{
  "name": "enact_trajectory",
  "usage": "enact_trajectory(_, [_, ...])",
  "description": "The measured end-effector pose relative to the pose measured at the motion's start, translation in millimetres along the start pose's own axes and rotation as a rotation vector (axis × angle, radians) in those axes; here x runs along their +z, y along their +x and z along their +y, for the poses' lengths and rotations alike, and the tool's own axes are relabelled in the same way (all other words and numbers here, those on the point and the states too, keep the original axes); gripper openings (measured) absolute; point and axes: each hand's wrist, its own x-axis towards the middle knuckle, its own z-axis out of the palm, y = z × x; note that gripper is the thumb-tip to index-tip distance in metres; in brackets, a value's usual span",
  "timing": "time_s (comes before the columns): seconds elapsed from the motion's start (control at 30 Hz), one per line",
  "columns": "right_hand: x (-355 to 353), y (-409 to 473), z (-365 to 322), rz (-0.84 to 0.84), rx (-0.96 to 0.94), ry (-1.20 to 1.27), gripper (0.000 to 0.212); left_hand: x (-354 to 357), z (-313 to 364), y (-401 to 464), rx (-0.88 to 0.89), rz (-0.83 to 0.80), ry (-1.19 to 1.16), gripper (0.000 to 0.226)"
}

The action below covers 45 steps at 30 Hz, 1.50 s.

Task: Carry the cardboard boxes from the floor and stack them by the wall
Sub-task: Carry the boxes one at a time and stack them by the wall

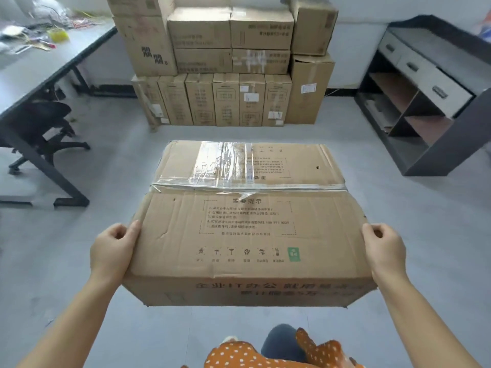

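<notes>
I see a large cardboard box [248, 224] held up off the grey floor [398, 235], level in front of the person, with clear tape [228, 168] crossing its closed top flaps and printed text and handling symbols on the near flap. The left hand [113, 251] presses flat against the box's left end, thumb lying along the top edge and fingers [121, 231] curled in at the knuckles; whether they hook under anything I cannot tell. The right hand [385, 251] mirrors it on the right end, thumb on the top edge, fingers likewise curled. Straight ahead, well apart from the carried box, a stack of cardboard boxes [231, 65] stands against the wall [353, 49]: a bottom row of narrow upright cartons [212, 99], wider ones lying on top, taller ones at each side. All are sealed, so I cannot see any contents. Between the box and that stack I see only open floor. To the left, a grey surface [39, 67] on dark legs carries a yellow tape roll [59, 35] and a tangle of small items too blurred to name, with a black office chair [45, 123] tucked beneath it. To the right stands a dark shelving unit [425, 102] with pale drawers [417, 67] and open compartments below. At the bottom edge, an orange dotted garment [265, 354] shows.
</notes>
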Motion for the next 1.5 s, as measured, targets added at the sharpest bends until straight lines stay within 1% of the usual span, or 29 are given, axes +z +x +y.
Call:
enact_trajectory(0.2, [66.1,88.7,-48.8,-0.027,-0.006,-0.019,0.024,44.9,29.3,102.5,-0.007,0.002,0.019,0.047])
enact_trajectory(0.37, [128.3,189.8,-90.3,-0.061,-0.023,-0.019,0.023,101.8,65.7,191.3,-0.016,0.027,0.023,0.046])
enact_trajectory(0.6, [201.6,344.5,-191.8,-0.104,-0.1,-0.017,0.024,172.1,138.7,324.0,-0.058,0.102,-0.013,0.045])
enact_trajectory(0.83, [268.4,467.6,-283.8,-0.118,-0.183,-0.01,0.022,227.8,190.1,451.5,-0.054,0.134,-0.055,0.046])
enact_trajectory(0.97, [328.5,535.1,-335.1,-0.11,-0.194,0.023,0.023,257.9,216.8,549.0,-0.038,0.152,-0.066,0.045])
enact_trajectory(1.1, [402.5,603.7,-400.4,-0.073,-0.212,0.043,0.023,280.2,247.7,668.2,-0.008,0.154,-0.113,0.047])
enact_trajectory(1.2, [454.5,649.8,-460.2,-0.041,-0.213,0.096,0.021,281.8,278.9,763.8,0.05,0.148,-0.15,0.048])
enact_trajectory(1.33, [508.7,702.1,-545.4,-0.012,-0.212,0.163,0.018,275.1,331.9,884.6,0.13,0.187,-0.117,0.049])
enact_trajectory(1.5, [565.0,768.2,-635.5,0.022,-0.258,0.227,0.019,277.5,389.9,999.1,0.187,0.21,-0.145,0.05])
